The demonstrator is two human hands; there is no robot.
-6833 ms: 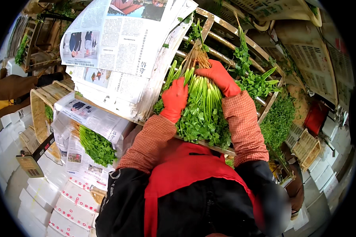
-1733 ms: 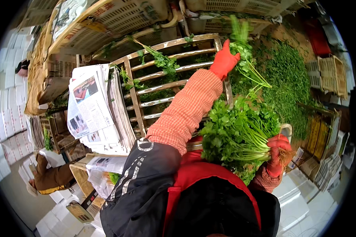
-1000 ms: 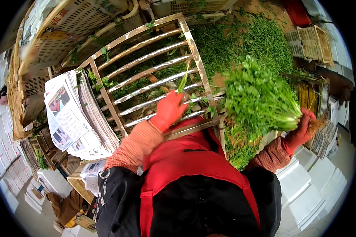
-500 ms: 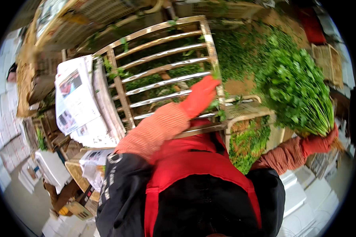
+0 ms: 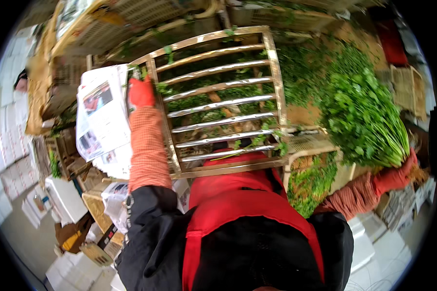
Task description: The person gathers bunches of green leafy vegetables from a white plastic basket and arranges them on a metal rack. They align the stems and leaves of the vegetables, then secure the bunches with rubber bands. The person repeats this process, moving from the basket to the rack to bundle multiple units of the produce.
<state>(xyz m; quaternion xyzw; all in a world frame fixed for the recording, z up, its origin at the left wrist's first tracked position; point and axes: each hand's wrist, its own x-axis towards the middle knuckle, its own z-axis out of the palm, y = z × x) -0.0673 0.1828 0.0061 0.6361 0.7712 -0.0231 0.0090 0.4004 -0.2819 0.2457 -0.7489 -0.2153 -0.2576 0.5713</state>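
Observation:
My right hand [image 5: 394, 175], in a red glove, grips a large bunch of coriander [image 5: 366, 116] by the stem ends, out at the right. Its leaves fan up and to the left, and brownish roots stick out past the glove. My left hand [image 5: 141, 93], also red-gloved, is at the upper left of a slatted metal-and-wood rack [image 5: 223, 88], by the right edge of a newspaper stack [image 5: 102, 109]. Its fingers look drawn together; small green sprigs show at their tips, but what they hold, if anything, is hidden. Leaf scraps cling to the rack's lower right corner.
A plastic crate [image 5: 310, 144] holding greens with orange-brown roots stands right of the rack. Loose green trimmings [image 5: 301, 72] cover the ground beyond. More crates [image 5: 131, 24] line the back, and white foam boxes [image 5: 65, 199] stand at the left.
My left hand has swung from the rack's right rail across to its left side, beside the newspapers. My right hand still holds the coriander out at the right, nearly in place.

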